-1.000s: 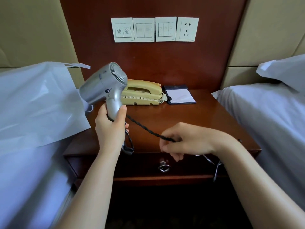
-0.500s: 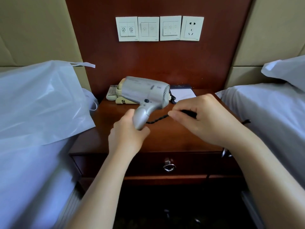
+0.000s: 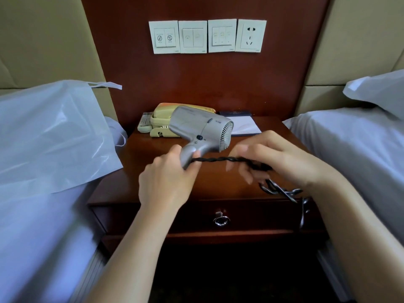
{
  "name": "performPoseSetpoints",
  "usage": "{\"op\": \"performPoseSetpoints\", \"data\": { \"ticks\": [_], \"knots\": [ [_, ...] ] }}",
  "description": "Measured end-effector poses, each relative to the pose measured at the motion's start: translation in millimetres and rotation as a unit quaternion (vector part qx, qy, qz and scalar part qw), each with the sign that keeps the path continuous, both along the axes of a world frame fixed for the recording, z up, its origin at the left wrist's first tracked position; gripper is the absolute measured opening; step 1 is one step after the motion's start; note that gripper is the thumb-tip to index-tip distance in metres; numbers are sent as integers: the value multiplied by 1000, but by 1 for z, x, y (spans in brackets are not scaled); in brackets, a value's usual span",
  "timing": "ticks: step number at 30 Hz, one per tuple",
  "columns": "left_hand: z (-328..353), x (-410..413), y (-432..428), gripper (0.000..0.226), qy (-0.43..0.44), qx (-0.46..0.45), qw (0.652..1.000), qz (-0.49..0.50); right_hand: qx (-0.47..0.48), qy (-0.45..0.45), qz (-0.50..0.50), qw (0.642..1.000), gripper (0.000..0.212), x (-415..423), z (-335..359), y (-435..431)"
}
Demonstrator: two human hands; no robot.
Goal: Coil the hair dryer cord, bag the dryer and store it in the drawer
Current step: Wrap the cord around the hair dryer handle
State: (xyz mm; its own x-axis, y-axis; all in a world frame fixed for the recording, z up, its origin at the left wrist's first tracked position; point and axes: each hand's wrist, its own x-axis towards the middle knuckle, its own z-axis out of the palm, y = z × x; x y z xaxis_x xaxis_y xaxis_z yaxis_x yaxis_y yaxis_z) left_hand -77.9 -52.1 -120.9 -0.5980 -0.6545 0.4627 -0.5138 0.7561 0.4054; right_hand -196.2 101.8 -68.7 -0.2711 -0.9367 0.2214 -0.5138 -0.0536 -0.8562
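Gripping silver plastic hair dryer (image 3: 196,125) by its handle with left hand (image 3: 166,180), holding black twisted cord (image 3: 218,159) in right hand (image 3: 284,162); wind even, untangled loops.

Soft even indoor light, right hand (image 3: 282,159) motion-blurred, wide-angle bowing at edges

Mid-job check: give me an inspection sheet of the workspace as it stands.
Surface: wooden nightstand; drawer closed.
Job's things: dryer held above the nightstand; bag lying on left bed.
Clutter: phone, remote, notepad at the back.
Grippers: left hand grips dryer handle; right hand holds cord, blurred.
Cables: cord runs from handle through right hand, rest hangs past the front edge; not yet coiled.
Surroundings: switches, empty socket on wall; right bed.
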Motion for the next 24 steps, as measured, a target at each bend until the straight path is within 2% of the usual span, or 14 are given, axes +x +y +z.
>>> {"op": "performPoseSetpoints", "data": {
  "ticks": [3, 6, 10, 12, 14, 17, 19, 22, 24],
  "knots": [
    [-2, 1, -2, 38, 4, -18, 1000, -2, 27, -125, 34, 991, 47, -11, -11, -1],
    [-2, 1, -3, 35, 5, -26, 1000, -1, 55, -149, 21, 987, 53, -16, -20, -4],
    [-1, 3, -7, 35, 13, -27, 1000, 7, 75, -149, 8, 986, 24, -18, -29, -5],
    [-3, 3, -9, 35, 14, -14, 1000, 13, 78, -126, 1, 989, 20, -16, -32, -6],
    [-5, 4, -12, 34, 14, 1, 1000, 18, 111, -79, -21, 990, 26, -15, -34, -7],
    [-5, 6, -21, 33, 21, 36, 998, 38, 162, 48, -78, 983, 32, -15, -36, -4],
    [-4, 11, -29, 33, 22, 38, 997, 58, 125, 131, -104, 978, 40, -14, -35, -2],
    [-3, 16, -32, 35, 5, 38, 998, 48, 31, 118, -109, 986, 47, -11, -32, 0],
    [-4, 17, -31, 34, -16, 45, 999, 18, -26, 124, -147, 981, 48, -13, -31, -1]
  ]
}}
